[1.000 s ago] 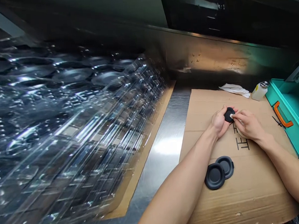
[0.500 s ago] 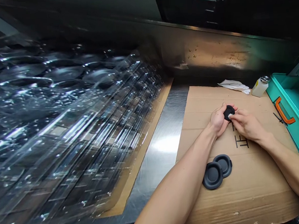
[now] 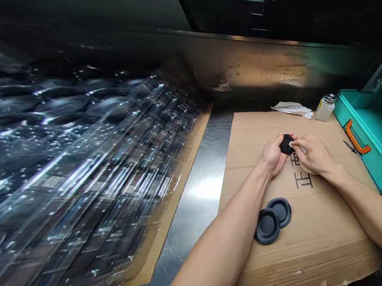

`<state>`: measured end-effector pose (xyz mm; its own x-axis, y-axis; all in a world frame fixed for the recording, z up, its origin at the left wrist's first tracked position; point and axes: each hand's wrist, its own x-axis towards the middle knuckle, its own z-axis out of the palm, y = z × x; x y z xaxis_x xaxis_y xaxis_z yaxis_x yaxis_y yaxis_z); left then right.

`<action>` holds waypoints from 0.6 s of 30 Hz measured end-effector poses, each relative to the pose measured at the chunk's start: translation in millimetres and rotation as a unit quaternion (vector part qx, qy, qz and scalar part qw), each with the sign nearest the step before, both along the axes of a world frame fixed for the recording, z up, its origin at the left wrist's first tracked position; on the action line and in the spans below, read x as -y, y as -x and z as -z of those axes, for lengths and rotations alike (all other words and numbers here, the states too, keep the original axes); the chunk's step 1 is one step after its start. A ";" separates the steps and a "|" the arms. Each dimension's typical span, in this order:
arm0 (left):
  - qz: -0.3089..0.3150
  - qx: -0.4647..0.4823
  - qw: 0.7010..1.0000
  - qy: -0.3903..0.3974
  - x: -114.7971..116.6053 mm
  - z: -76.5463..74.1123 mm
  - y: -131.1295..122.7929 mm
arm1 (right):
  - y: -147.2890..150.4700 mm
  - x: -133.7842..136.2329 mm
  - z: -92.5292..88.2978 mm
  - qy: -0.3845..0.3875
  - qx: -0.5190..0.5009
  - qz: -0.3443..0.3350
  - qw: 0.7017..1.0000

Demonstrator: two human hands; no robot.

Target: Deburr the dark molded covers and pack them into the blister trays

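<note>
My left hand [image 3: 273, 154] is closed around the edge of a round black disc [image 3: 286, 144], held up over the cardboard. Pinched in the fingertips of my right hand [image 3: 313, 155] is a small white piece [image 3: 290, 144], perhaps cloth or cotton, pressed against the face of the disc. Two dark round dish-shaped parts lie on the cardboard nearer to me. The front dark dish [image 3: 267, 226] partly overlaps the rear dark dish [image 3: 281, 211].
Stacked clear plastic trays [image 3: 92, 175] fill the left side. A cardboard sheet [image 3: 243, 157] covers the metal bench [image 3: 203, 181]. At the back are white gloves [image 3: 292, 109] and a pump bottle [image 3: 325, 108]. Black tweezers [image 3: 349, 146] lie beside a teal bin [image 3: 372, 149] with an orange handle.
The whole scene has shifted slightly left as the camera turned. My right hand's white piece has moved a little across the disc's face; my left hand keeps its hold.
</note>
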<state>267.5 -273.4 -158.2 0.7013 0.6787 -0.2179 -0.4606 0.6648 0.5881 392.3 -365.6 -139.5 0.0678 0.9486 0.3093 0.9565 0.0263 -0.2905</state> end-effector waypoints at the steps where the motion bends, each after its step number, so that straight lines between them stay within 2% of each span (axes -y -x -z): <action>1: 0.000 -0.001 1.000 -0.001 0.1 0.0 0.0 | 0.3 -0.1 -0.3 0.001 0.008 0.006 1.000; 5: -0.002 -0.007 1.000 -0.001 0.7 -0.5 0.0 | 1.1 -0.6 -2.0 0.018 0.007 0.004 1.000; 10: -0.007 -0.008 1.000 -0.009 2.2 -1.6 -0.5 | 3.8 1.3 -5.3 0.015 0.006 0.032 0.999; 14: -0.003 -0.006 1.000 -0.007 3.8 -1.6 -0.7 | 10.7 1.1 -7.2 0.039 -0.056 0.018 0.998; 16: 0.000 -0.003 1.000 -0.003 4.2 -1.6 -0.9 | 15.5 -0.2 -6.0 0.021 -0.073 0.002 0.997; 18: 0.001 -0.003 1.000 0.006 4.0 -1.9 -0.8 | 19.8 -1.4 -4.2 -0.017 -0.027 0.000 0.999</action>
<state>268.3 -277.3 -156.3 0.7021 0.6742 -0.2292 -0.4555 0.6727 0.5831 372.5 -364.3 -135.3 0.0856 0.9375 0.3373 0.9396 0.0367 -0.3404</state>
